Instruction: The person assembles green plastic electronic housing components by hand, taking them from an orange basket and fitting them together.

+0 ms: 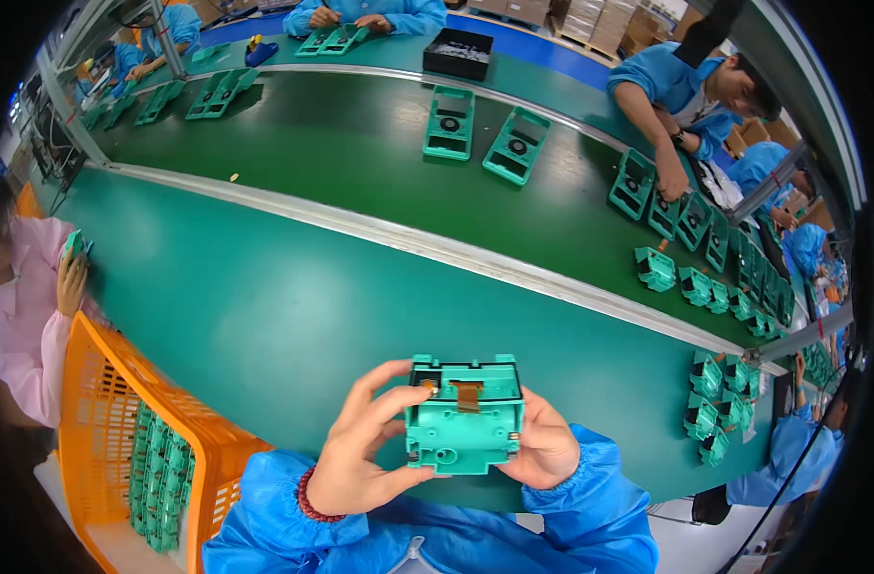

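Between my two hands, above the green bench, I hold a teal plastic housing point(466, 430). A brown flat ribbon cable point(468, 396) sticks out of its upper recess, and black trim runs along its top edge. My left hand point(360, 450) grips its left side, with fingertips at the upper left corner by a small orange-brown piece and the thumb at the lower left. Against the right side is my right hand point(544, 442), its fingers partly hidden behind the housing.
An orange crate point(203, 459) of similar teal parts stands at my left. More teal housings point(705, 411) cluster on the bench at right. Beyond a metal rail point(408, 251) lies a dark green conveyor point(341, 153) carrying teal frames point(448, 143). Co-workers sit around; one reaches onto the belt.
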Demonstrator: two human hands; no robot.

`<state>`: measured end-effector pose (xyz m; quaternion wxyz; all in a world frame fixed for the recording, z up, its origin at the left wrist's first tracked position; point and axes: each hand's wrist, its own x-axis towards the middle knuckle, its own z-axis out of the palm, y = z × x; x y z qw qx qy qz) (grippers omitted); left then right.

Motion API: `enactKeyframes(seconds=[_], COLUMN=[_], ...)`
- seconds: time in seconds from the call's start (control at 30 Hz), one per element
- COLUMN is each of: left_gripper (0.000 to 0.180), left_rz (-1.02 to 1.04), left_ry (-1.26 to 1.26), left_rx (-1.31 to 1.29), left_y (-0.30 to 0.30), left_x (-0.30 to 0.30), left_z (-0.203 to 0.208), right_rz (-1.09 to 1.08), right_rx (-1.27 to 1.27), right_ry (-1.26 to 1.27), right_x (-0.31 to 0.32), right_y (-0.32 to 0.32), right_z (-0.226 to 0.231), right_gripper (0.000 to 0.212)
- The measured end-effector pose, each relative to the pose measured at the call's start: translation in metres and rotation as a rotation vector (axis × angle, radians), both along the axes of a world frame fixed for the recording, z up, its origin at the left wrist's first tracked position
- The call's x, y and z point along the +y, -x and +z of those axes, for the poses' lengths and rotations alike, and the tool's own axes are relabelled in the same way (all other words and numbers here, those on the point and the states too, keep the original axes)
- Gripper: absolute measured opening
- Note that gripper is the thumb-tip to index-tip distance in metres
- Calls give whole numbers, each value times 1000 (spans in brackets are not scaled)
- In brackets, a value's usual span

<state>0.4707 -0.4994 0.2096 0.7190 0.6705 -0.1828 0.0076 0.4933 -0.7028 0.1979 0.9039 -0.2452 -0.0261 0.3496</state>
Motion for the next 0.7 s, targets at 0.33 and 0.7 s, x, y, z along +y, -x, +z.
enactKeyframes(seconds=[0.33,0.7], left_gripper=[70,73], left_rz=[201,174], left_ry=[-549,-432], left_rx=[-386,-440], left_y=[0,1], left_x=[-12,-18], left_z=[-12,-32], right_rz=[-206,-153], right_rx=[-415,-649], right_ry=[362,755], right_x=[-4,-10], right_y=[21,27], right_z=[-7,11], right_gripper=[36,29])
